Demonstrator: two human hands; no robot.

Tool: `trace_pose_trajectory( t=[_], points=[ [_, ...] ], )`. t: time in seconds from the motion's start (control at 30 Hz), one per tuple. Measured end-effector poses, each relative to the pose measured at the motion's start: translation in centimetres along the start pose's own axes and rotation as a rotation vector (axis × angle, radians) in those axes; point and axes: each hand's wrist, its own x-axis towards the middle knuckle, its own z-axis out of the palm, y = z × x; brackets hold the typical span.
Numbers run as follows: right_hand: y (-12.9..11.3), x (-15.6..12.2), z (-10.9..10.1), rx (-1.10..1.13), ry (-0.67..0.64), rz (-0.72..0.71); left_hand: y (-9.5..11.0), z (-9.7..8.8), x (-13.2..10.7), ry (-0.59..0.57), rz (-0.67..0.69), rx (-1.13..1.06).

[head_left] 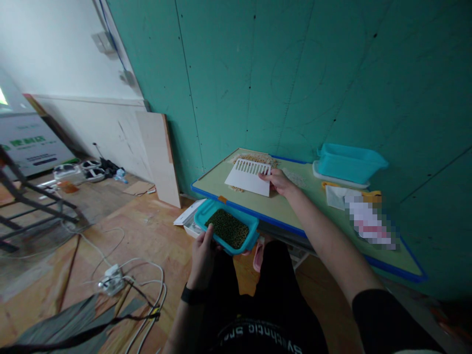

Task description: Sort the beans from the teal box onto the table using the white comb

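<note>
My left hand [202, 255] grips the near edge of a teal tray [206, 212] filled with small green beans [228, 228], held just below the front edge of the low table [280, 209]. My right hand [278, 181] reaches over the table and pinches the right edge of a white slotted scraper card [248, 178] lying on the tabletop. A pile of pale grains [254, 159] lies behind the card, near the wall.
A teal tub [348, 162] on a white lid stands at the table's back right, beside a yellow item and white papers [337, 196]. A power strip with cables [112, 280] lies on the wooden floor at left. A board [160, 157] leans on the green wall.
</note>
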Motion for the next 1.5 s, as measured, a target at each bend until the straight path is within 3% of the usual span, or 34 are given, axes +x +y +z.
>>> trace_pose_trajectory(
  t=[0.57,0.93,1.23,1.5],
  points=[
    [-0.2,-0.1,-0.3,0.026,0.021,0.045,0.2,0.3,-0.2,0.005,-0.011,0.015],
    [-0.3,-0.6,-0.3,0.023,-0.033,0.072,-0.6,0.6,-0.9,-0.016,-0.036,-0.126],
    [-0.1,-0.5,-0.6,0.058,-0.010,0.069,1.4,1.4,-2.9,0.000,0.011,0.017],
    [-0.7,-0.8,-0.1,0.023,-0.021,0.089,-0.3,1.8,-2.7,-0.030,-0.022,-0.100]
  ],
)
